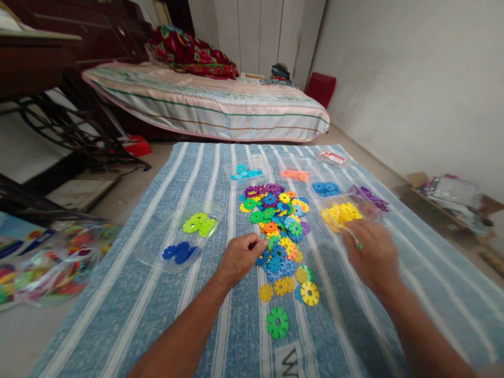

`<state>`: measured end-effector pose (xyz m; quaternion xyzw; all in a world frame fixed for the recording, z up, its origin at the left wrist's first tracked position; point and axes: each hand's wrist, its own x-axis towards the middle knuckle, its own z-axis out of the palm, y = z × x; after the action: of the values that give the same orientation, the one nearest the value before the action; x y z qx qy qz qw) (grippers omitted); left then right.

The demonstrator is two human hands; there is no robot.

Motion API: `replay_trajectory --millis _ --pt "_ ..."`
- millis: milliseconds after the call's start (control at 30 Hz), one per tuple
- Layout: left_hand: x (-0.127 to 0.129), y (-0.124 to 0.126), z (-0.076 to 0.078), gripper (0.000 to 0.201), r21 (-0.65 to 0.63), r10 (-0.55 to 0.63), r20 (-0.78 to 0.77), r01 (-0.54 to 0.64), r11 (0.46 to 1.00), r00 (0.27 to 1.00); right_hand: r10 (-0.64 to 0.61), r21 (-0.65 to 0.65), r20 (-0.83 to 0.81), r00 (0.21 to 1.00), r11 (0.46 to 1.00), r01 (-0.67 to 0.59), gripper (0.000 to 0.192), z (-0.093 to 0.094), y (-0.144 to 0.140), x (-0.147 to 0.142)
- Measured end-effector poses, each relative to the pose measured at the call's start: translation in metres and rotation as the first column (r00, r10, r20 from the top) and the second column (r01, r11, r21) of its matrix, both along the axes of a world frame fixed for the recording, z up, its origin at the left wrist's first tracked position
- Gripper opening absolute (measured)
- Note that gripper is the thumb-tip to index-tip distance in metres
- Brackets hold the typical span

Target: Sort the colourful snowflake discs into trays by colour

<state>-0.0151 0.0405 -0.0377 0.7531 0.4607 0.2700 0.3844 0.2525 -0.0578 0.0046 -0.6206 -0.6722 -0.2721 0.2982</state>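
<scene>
Because the toy discs were being kept apart by colour, the mixed pile (277, 231) was left in the middle of the striped cloth (220, 336), with clear bags around it. The left hand (240, 257) was curled at the pile's near edge, apparently pinching a blue disc. The blurred right hand (370, 252) was held beside the bag of yellow discs (342, 214); its grip could not be told
</scene>
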Motion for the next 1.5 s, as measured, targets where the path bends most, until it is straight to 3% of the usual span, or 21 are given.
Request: replay_trajectory --millis 67,133,233,333,600,767,900,1000,1100,1167,1233,1300,1400,1500 --pt "0.000 0.000 -0.002 0.032 0.006 0.003 -0.007 -0.003 1.000 1.000 0.152 -0.169 -0.085 0.985 0.972 -0.165 0.014 -0.016 -0.013 -0.014" --pt "0.000 0.001 -0.004 0.032 0.011 0.004 -0.012 -0.004 1.000 1.000 0.225 -0.297 -0.176 0.958 0.916 -0.270 0.019 -0.034 -0.029 -0.030" --pt "-0.001 0.001 -0.007 0.033 0.019 0.003 -0.015 -0.003 1.000 1.000 0.225 -0.418 -0.243 0.944 0.853 -0.311 0.028 -0.051 -0.049 -0.047" --pt "-0.001 0.002 -0.007 0.033 0.021 0.000 -0.021 0.000 1.000 1.000 0.192 -0.478 -0.268 0.944 0.825 -0.303 0.032 -0.056 -0.059 -0.055" --pt "-0.001 0.001 -0.004 0.035 0.023 -0.002 -0.041 0.003 1.000 0.999 0.160 -0.461 -0.359 0.920 0.826 -0.324 0.026 -0.054 -0.057 -0.057" --pt "-0.001 0.001 -0.004 0.035 0.019 -0.003 -0.036 0.004 1.000 0.999 0.160 -0.438 -0.453 0.877 0.817 -0.375 0.003 -0.044 -0.053 -0.056" --pt "-0.001 0.001 -0.004 0.034 0.014 -0.009 -0.029 0.009 1.000 1.000 0.151 -0.441 -0.484 0.862 0.809 -0.389 0.016 -0.024 -0.040 -0.044" --pt "-0.001 0.001 -0.003 0.033 0.014 -0.002 -0.020 0.002 1.000 1.000 0.163 -0.338 -0.413 0.896 0.886 -0.317 0.013 -0.006 -0.019 -0.019" --pt "-0.001 0.001 -0.003 0.033 0.018 0.002 -0.015 -0.001 1.000 1.000 0.049 -0.075 -0.301 0.952 0.994 -0.075 0.012 0.009 0.001 0.007" --pt "-0.001 0.001 -0.004 0.033 0.014 -0.001 -0.013 0.001 1.000 1.000 -0.026 0.046 -0.252 0.967 0.998 0.039 0.016 0.011 0.008 0.014" --pt "-0.001 0.000 -0.004 0.034 0.012 0.002 -0.016 -0.002 1.000 1.000 0.002 0.036 -0.233 0.973 0.999 0.006 0.017 0.006 0.007 0.007" --pt "-0.001 0.000 -0.005 0.034 0.012 0.006 -0.017 -0.006 1.000 1.000 0.108 -0.057 -0.248 0.963 0.990 -0.126 0.013 -0.008 0.000 -0.009" --pt "-0.001 0.001 -0.005 0.034 0.009 0.001 -0.014 0.000 1.000 1.000 0.233 -0.194 -0.294 0.927 0.935 -0.297 0.012 -0.036 -0.015 -0.039" --pt "0.000 0.001 -0.004 0.034 0.007 -0.002 -0.013 0.002 1.000 1.000 0.255 -0.290 -0.285 0.924 0.896 -0.337 0.018 -0.057 -0.025 -0.058"
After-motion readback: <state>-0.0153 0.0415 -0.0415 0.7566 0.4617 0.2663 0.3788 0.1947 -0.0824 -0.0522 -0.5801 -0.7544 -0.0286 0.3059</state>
